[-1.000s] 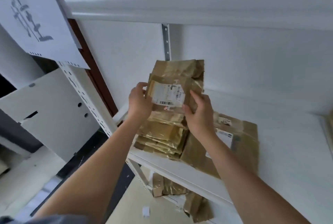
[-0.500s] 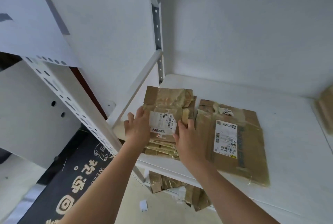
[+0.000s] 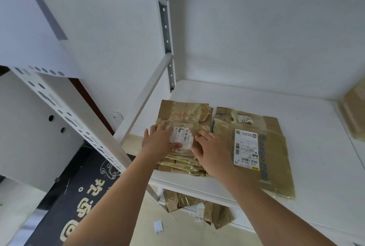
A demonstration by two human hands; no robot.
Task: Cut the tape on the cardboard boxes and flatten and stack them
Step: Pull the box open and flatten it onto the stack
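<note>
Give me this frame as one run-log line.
stage: stacking | left hand: flat on top flattened box | right hand: on same box | pile: shelf, beside larger flattened box

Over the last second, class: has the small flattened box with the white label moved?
Yes. The small flattened box has come down from above the shelf onto the stack, both hands on it.

Bright, even, soft light, faint shadows, slight motion blur, strong wide-angle bending at the edges.

Cardboard [image 3: 354, 115] at the shelf's right is cut off by the edge.
</note>
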